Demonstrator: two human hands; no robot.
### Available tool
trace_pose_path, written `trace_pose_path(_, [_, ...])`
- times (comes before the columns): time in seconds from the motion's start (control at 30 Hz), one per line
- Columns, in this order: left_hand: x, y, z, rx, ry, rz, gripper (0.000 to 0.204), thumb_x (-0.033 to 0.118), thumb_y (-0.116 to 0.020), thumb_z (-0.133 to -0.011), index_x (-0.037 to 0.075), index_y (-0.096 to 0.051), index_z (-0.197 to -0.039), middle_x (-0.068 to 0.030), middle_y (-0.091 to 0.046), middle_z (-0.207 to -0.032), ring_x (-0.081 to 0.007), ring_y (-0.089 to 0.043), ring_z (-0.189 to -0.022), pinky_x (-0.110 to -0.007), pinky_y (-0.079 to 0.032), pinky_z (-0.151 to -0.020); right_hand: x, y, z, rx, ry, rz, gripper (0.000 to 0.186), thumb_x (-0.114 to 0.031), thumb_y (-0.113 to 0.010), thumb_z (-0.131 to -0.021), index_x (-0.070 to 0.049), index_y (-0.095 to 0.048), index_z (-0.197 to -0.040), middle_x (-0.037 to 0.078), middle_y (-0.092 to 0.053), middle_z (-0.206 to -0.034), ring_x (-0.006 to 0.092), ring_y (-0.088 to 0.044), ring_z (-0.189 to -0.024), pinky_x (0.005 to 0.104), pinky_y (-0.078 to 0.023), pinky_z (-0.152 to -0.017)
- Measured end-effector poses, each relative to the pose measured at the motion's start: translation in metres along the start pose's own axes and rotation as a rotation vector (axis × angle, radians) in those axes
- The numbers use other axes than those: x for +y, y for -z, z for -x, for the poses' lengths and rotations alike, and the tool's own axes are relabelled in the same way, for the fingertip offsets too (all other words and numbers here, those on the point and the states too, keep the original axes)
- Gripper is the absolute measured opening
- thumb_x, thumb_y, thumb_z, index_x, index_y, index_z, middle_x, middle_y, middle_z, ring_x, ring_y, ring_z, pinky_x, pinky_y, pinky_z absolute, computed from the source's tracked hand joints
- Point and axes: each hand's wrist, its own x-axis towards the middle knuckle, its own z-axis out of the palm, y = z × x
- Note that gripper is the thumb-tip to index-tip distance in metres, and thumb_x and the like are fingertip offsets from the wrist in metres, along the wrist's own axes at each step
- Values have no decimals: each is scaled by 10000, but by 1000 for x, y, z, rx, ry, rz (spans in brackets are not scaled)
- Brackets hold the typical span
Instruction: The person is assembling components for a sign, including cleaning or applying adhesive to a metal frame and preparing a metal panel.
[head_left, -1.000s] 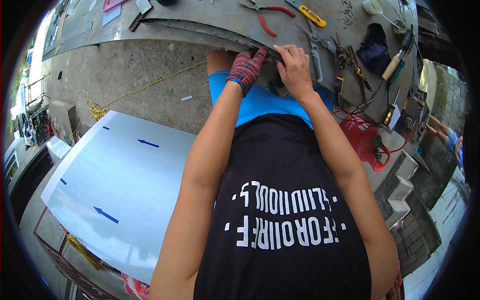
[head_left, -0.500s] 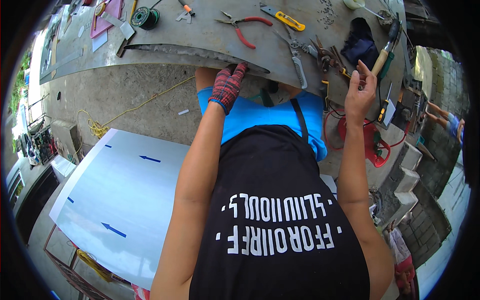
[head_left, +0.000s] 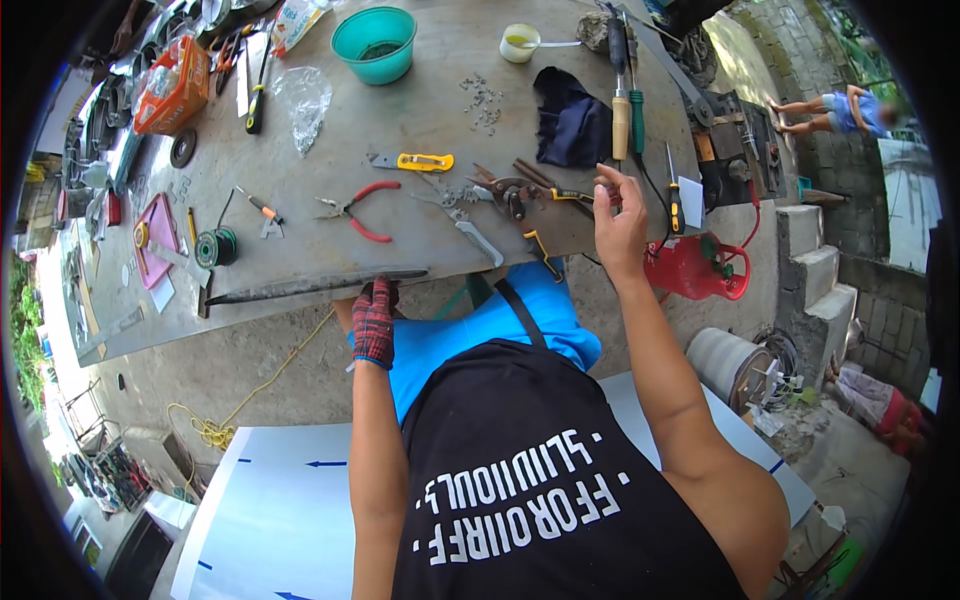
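Bench is cluttered with red pliers [head_left: 352, 210], a teal bowl [head_left: 374, 44] and a dark rag [head_left: 570, 125], gloved left hand [head_left: 373, 322] gripping its edge beside the long dark metal bar [head_left: 315, 286], bare right hand [head_left: 618, 215] half-curled, pinching something too small to tell.

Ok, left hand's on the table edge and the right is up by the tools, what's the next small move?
Probably lower the bare right hand onto the tin snips just to its left. Its fingers look pinched with nothing visibly held, the snips are the nearest tool, and the gloved left hand grips the long metal strip at the table edge.
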Motion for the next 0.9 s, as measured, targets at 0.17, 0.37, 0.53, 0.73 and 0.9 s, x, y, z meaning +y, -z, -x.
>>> trace_pose_path(0.17, [15, -8, 6, -12, -37, -37, 465, 431, -599, -1078, -12, -741, -1070, -78, -735, -926, -177, -618, -837, -328, -484, -778, -5, -2, -7, -1, 17, -38, 254, -39, -637, -988, -18, -686, -1236, 90, -653, -989, 195, -641, -816, 333, -533, -765])
trace_pose_path(0.37, [24, -7, 9, -29, 5, -127, 465, 437, -598, -1076, -4, -748, -1073, -65, -727, -906, -162, -604, -819, -326, -475, -752, -12, -13, -2, -24, 17, -75, 253, -58, -620, -1009, -22, -691, -1249, 74, -661, -1006, 155, -641, -845, 302, -531, -792])
trace_pose_path(0.53, [7, -4, 3, -25, -8, -7, 454, 435, -600, -1074, 10, -758, -1076, -45, -716, -891, -149, -572, -783, -323, -447, -705, -18, -19, 6, -68, 28, -83, 244, -59, -619, -1010, -18, -695, -1238, 77, -666, -1007, 160, -647, -852, 303, -532, -792])
trace_pose_path(0.73, [38, -14, 20, 4, -38, -166, 451, 407, -595, -1077, -17, -747, -1102, -88, -732, -916, -190, -601, -803, -343, -480, -741, -23, -30, 4, -109, 18, -109, 203, -50, -635, -995, -6, -703, -1181, 79, -665, -978, 162, -645, -816, 304, -529, -766])
trace_pose_path(0.9, [30, -11, 15, 16, -72, -162, 454, 392, -600, -1075, -39, -736, -1116, -124, -752, -965, -222, -643, -848, -356, -507, -785, -7, -61, -20, -229, 11, -36, 103, -42, -666, -939, -19, -698, -1033, 119, -674, -980, 263, -669, -825, 384, -539, -754])
